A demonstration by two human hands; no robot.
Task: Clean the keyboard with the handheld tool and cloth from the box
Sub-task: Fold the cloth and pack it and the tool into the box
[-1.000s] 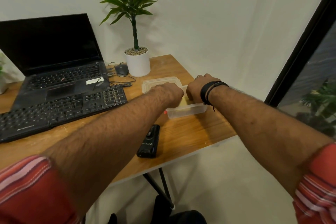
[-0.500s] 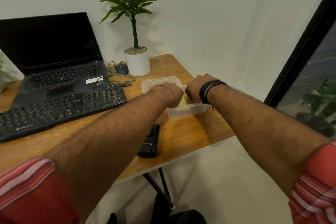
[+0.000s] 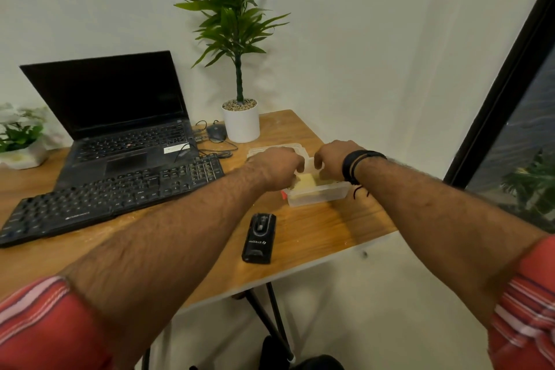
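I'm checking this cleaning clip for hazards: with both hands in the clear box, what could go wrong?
1. The box sits near the desk's right edge; tugging the yellow cloth might drag it off.
2. The black handheld tool lies close to the front edge, beside the left forearm; a backward sweep might knock it down.

Office desk: laptop [image 3: 120, 117], keyboard [image 3: 111, 195]

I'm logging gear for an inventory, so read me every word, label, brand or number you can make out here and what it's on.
Black handheld tool: white brand print, upside down and too blurred to read.
External keyboard: small white logo on front edge and key legends, unreadable.
Laptop: white sticker beside trackpad, too small to read.
Nothing else carries text.
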